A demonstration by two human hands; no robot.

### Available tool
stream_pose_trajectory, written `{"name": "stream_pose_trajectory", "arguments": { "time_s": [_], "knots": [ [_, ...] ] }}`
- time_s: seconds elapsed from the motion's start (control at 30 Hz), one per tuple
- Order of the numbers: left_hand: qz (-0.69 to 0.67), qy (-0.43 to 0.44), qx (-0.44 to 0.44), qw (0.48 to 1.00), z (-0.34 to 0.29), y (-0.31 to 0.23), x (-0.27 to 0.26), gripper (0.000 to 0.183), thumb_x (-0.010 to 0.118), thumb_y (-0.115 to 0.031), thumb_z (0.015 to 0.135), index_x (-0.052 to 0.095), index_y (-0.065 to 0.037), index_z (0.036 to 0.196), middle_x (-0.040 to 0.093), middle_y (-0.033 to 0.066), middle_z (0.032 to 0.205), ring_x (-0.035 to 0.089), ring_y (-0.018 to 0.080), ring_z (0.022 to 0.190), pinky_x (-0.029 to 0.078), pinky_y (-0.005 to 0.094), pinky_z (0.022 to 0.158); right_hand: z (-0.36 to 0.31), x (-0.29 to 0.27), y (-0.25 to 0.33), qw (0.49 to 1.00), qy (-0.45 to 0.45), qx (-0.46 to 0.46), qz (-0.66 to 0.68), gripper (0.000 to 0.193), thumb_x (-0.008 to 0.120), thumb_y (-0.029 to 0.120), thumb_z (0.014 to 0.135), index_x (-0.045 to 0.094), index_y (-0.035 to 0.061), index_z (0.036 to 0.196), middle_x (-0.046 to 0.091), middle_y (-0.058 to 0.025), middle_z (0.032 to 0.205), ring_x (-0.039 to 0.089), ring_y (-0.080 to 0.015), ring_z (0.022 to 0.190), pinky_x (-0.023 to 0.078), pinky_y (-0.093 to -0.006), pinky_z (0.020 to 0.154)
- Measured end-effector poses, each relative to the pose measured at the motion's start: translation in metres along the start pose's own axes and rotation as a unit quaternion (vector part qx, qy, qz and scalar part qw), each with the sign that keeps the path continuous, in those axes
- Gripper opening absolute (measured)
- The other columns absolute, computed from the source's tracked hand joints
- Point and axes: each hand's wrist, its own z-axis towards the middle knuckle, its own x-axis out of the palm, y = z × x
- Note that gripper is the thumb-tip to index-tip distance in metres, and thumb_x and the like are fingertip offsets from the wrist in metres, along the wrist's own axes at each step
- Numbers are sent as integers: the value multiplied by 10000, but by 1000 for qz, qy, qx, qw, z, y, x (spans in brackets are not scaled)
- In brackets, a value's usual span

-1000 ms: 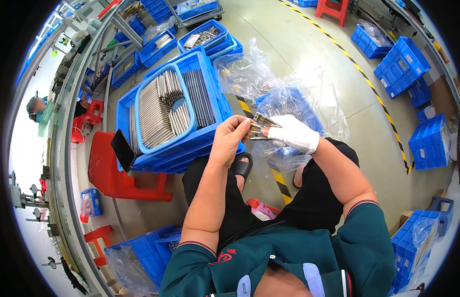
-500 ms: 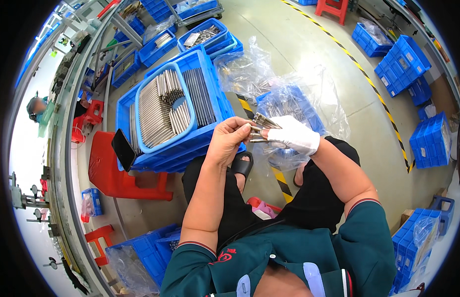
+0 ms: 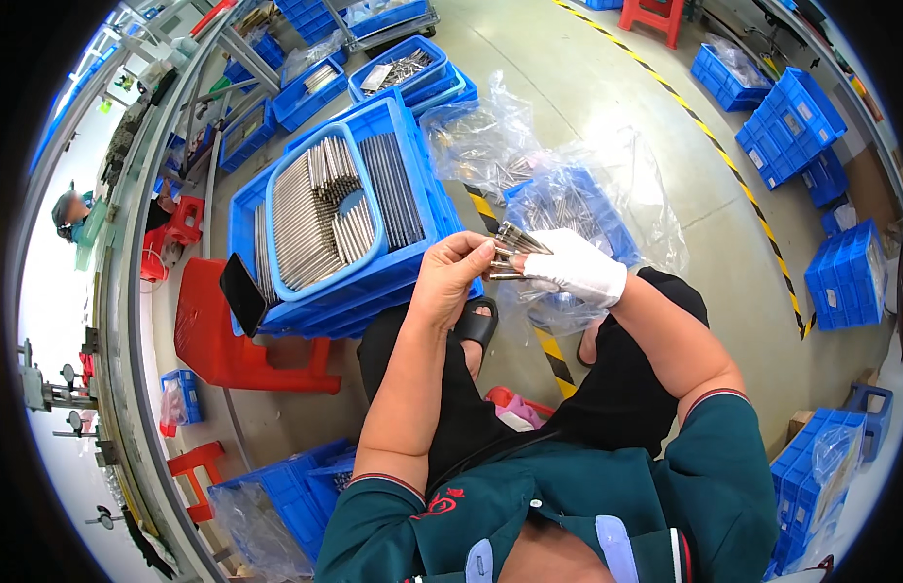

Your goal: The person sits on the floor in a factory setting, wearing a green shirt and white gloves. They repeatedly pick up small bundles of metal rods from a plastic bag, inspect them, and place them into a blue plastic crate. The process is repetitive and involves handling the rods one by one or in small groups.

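Several slim shiny metal rods (image 3: 521, 239) are bunched in my right hand (image 3: 579, 266), which wears a white glove and is closed round them. My bare left hand (image 3: 453, 270) meets their left ends, thumb and forefinger pinched at one rod. The fingertips partly hide that rod. Below both hands, a blue crate (image 3: 616, 233) lined with clear plastic holds more loose rods. To the left, a light blue tray (image 3: 380, 236) filled with neatly stacked metal rods rests on top of a stack of blue crates (image 3: 434, 206).
A dark phone-like slab (image 3: 243, 294) leans at the crate stack's near corner, above a red stool (image 3: 213, 335). Clear plastic bags (image 3: 480, 131) lie beyond. More blue crates (image 3: 845, 277) stand on the right. Another person (image 3: 74, 212) is at the far left.
Almost nothing differs. My left fingers have shifted very slightly at the rod ends, and both hands stay in place with the bunch.
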Motion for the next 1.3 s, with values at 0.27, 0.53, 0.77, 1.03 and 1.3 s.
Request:
{"name": "stream_pose_trajectory", "arguments": {
  "time_s": [0.27, 0.53, 0.77, 1.03, 1.3],
  "knots": [
    [167, -70, 116, 977, -4, -8, 6, 172, 575, -162, 926, 614, 5, 943, 499, -31, 686, 418, 45, 573, 339, 199, 518, -3, -10, 0, 1000, -1, 16, -5, 314, 596, 350, 889, 606, 48, 805, 474, 31, 621, 408, -60, 564, 335, -244, 504],
    [232, -50, 131, 962, -1, 2, 5, 186, 641, -172, 879, 644, 14, 897, 537, 9, 800, 471, 86, 753, 388, 231, 677, -4, 0, 6, 995, -18, 64, -80, 376, 563, 398, 895, 619, 36, 810, 505, -5, 626, 443, -86, 583, 363, -269, 523],
    [256, -48, 109, 959, -2, -3, 3, 187, 674, -168, 852, 655, 17, 866, 533, 4, 772, 463, 78, 727, 381, 231, 655, -2, 3, 7, 976, -50, 11, -211, 365, 576, 375, 883, 612, 16, 830, 535, -62, 644, 483, -146, 615, 402, -314, 571],
    [109, -76, 71, 989, -3, 6, 8, 141, 712, -156, 821, 655, -29, 843, 603, -5, 800, 502, 65, 750, 395, 225, 700, -1, 9, -1, 964, -102, -33, -245, 386, 580, 401, 861, 639, 20, 871, 584, -132, 694, 552, -244, 658, 425, -364, 624],
    [110, -36, 69, 991, 0, 8, 5, 117, 676, -136, 846, 655, -21, 857, 612, 4, 815, 525, 86, 790, 407, 250, 767, 2, 3, -6, 982, -65, -13, -176, 414, 577, 413, 872, 612, 4, 812, 511, -53, 615, 456, -138, 584, 384, -311, 541]
  ]
}}
